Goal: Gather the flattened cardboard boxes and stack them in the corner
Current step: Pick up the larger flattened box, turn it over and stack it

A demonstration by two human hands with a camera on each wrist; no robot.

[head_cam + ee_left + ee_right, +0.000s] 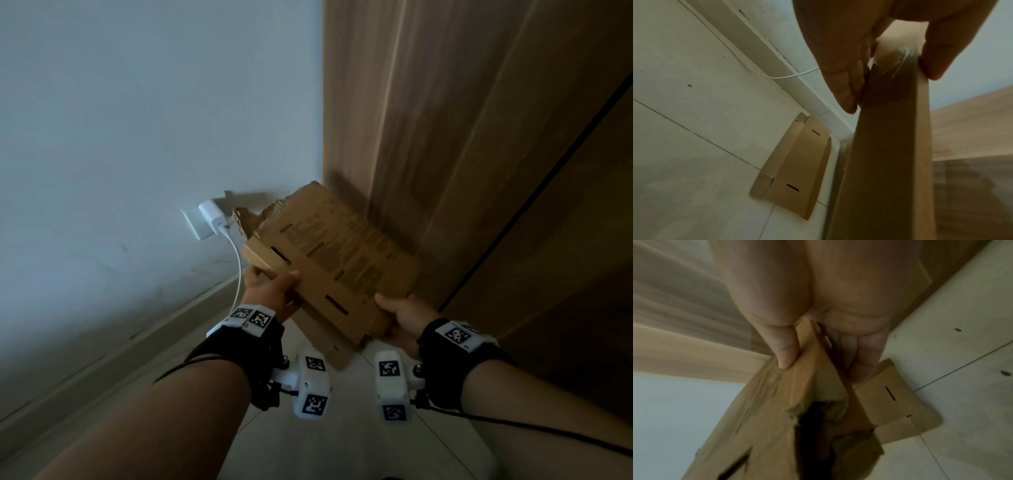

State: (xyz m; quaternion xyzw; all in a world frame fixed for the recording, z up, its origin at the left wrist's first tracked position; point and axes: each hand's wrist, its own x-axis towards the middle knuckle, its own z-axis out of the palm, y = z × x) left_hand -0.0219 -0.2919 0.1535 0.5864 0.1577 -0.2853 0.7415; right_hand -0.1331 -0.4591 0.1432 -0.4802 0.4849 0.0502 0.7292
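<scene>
A flattened brown cardboard box [335,257] with dark printing, slots and a torn far edge is held tilted in the air near the room corner. My left hand [270,287] pinches its near left edge, thumb on top. My right hand [400,315] grips its near right corner, thumb on top and fingers beneath. The left wrist view shows the held box [890,146] edge-on between thumb and fingers. Another flattened box [797,168] lies flat on the floor in the corner, also visible below the held box [777,426] as flat cardboard [898,410].
A white wall [137,120] meets a wood-grain panel [445,120] at the corner. A white charger [212,214] sits in a wall socket, its cable [238,274] hanging to the pale tiled floor [684,113] along the skirting board [760,42].
</scene>
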